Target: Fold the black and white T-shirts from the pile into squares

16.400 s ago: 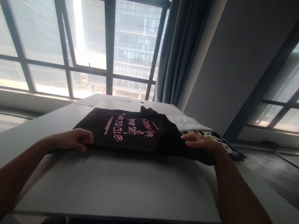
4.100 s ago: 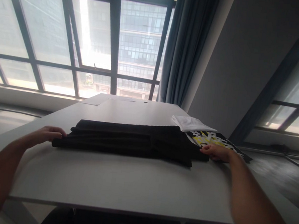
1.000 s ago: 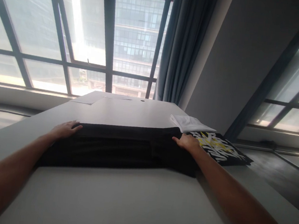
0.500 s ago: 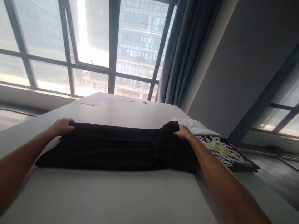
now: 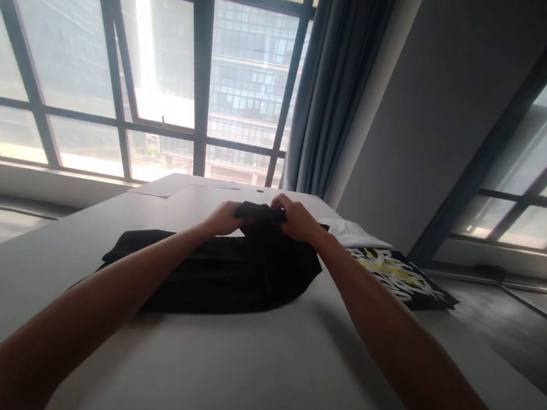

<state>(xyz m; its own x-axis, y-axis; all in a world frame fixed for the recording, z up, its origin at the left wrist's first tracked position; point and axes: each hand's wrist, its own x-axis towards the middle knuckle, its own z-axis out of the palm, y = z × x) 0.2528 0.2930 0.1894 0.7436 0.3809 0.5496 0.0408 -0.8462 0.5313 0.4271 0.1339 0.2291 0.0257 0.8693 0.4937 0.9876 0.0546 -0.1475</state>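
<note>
The black cloth (image 5: 216, 277) lies on the table, below both hands and between the forearms, and its upper edge is now lifted and bunched between the fingers. This is the change: the hands are no more at its two ends, they have come close together near its far edge, and the right end has come inward with the right hand. For the work, I judge, it means that the cloth is in the middle of being handled – its right part is raised and curved, while its left part, behind the left forearm, rests low and has no hand on it.

The left hand (image 5: 225, 218) is closed on one side of the bunch. The right hand (image 5: 299, 220) grips the other side; how firmly each one holds, I cannot tell.

Just to the right of the right hand is the white cloth (image 5: 349, 233), and further right, nearer to the person, the printed cloth (image 5: 398, 278). Beyond the left hand, to its left, paper (image 5: 157, 188) lies on the white table (image 5: 235, 372) – the window (image 5: 248, 83) is past its far end.
</note>
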